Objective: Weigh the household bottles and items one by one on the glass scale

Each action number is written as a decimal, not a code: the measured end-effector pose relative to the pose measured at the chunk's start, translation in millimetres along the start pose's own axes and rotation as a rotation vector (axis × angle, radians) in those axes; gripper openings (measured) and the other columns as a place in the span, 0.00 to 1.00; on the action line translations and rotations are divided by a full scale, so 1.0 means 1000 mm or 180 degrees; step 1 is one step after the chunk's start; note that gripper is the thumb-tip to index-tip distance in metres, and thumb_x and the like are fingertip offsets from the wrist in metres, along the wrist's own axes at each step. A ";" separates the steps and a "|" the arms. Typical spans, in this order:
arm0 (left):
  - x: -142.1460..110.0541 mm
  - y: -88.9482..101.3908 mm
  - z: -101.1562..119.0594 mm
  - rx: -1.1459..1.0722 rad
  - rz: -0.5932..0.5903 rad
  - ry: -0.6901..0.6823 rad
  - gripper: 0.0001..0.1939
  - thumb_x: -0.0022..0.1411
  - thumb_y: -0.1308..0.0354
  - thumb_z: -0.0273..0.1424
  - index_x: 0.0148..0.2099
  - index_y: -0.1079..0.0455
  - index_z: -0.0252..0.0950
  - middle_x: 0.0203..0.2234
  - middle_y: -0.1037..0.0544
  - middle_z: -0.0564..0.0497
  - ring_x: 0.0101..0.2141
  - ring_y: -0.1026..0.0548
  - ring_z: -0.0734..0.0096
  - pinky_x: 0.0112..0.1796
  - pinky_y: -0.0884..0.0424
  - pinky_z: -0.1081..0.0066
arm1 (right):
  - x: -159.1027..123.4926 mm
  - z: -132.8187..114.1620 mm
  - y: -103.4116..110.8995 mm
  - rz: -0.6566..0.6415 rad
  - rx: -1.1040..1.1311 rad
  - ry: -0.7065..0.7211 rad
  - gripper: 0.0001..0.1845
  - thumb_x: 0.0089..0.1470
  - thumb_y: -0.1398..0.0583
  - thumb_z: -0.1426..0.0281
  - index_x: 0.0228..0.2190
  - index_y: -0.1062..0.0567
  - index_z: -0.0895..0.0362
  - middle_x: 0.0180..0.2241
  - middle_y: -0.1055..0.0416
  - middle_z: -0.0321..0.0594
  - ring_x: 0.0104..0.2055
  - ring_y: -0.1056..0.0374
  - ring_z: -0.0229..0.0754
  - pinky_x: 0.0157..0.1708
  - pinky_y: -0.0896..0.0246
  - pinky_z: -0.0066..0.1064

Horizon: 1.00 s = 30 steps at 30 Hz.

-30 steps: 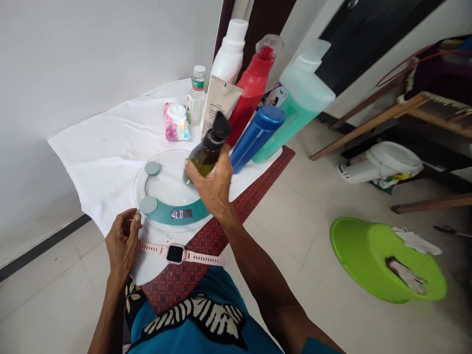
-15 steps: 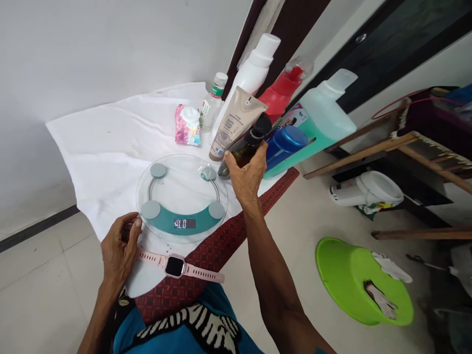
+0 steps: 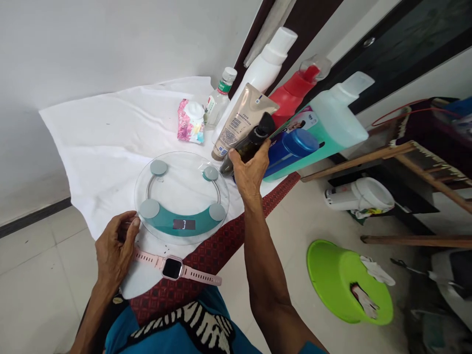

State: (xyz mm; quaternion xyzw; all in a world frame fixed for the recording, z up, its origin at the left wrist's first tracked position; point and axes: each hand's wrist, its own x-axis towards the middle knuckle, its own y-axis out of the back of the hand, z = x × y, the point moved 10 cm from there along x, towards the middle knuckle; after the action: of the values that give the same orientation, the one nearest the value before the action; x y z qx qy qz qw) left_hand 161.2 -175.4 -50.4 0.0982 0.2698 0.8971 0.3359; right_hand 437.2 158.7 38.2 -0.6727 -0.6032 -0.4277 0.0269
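My right hand [image 3: 251,169] is wrapped round a dark pump bottle [image 3: 248,146] with a black top, thumb on its left and fingers on its right. The bottle is beside a beige squeeze tube [image 3: 241,118] and a blue-capped bottle [image 3: 291,147]. A round glass scale [image 3: 180,189] lies on the white cloth with nothing on it, its small display [image 3: 184,224] partly lit. My left hand [image 3: 117,241] rests at the scale's left edge, fingers loosely curled, thumb apart, holding nothing that I can see. A pink smartwatch [image 3: 172,268] lies in front of the scale.
Behind the tube stand a white bottle [image 3: 258,69], a red bottle [image 3: 295,91] and a large green liquid bottle [image 3: 334,110]. A small clear bottle [image 3: 217,101] and a wipes pack [image 3: 190,122] sit at the back. A green basin [image 3: 332,280] is on the floor, right.
The view has shifted slightly. My right hand keeps its hold on the pump bottle, which stays in nearly the same place. The characters on the scale's display have changed.
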 end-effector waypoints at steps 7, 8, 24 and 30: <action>0.000 -0.001 -0.002 0.0111 -0.0044 0.0134 0.29 0.68 0.38 0.59 0.51 0.16 0.40 0.34 0.14 0.48 0.34 0.17 0.57 0.42 0.19 0.60 | 0.001 -0.001 0.010 0.0355 0.0146 0.0026 0.36 0.60 0.36 0.67 0.66 0.39 0.52 0.64 0.29 0.54 0.69 0.32 0.57 0.73 0.37 0.61; 0.001 -0.002 -0.002 0.0115 -0.0041 0.0133 0.29 0.68 0.38 0.59 0.51 0.16 0.40 0.34 0.14 0.48 0.34 0.17 0.57 0.42 0.19 0.60 | 0.001 -0.003 0.010 0.0376 0.0108 0.0023 0.37 0.62 0.36 0.67 0.68 0.41 0.54 0.66 0.31 0.57 0.71 0.34 0.58 0.74 0.38 0.61; 0.007 0.036 0.014 -0.0309 0.0759 0.0107 0.28 0.67 0.35 0.58 0.53 0.18 0.41 0.38 0.13 0.48 0.30 0.19 0.61 0.34 0.22 0.61 | -0.062 -0.119 0.070 -0.0148 0.0501 0.1145 0.27 0.73 0.36 0.65 0.70 0.28 0.47 0.64 0.23 0.49 0.68 0.25 0.56 0.66 0.24 0.58; 0.089 0.003 0.121 -0.0010 0.0519 -0.0787 0.29 0.63 0.31 0.53 0.57 0.22 0.39 0.46 0.14 0.43 0.40 0.16 0.54 0.37 0.19 0.59 | -0.098 -0.083 0.093 0.0007 0.0831 0.0473 0.07 0.74 0.36 0.65 0.40 0.22 0.52 0.37 0.20 0.38 0.42 0.22 0.43 0.44 0.23 0.37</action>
State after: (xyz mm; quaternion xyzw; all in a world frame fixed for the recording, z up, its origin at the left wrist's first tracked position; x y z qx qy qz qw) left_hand 135.7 -68.4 51.4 0.2291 0.2161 0.9028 0.2928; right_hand 478.9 10.3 75.9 -0.6306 -0.6493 -0.3942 0.1591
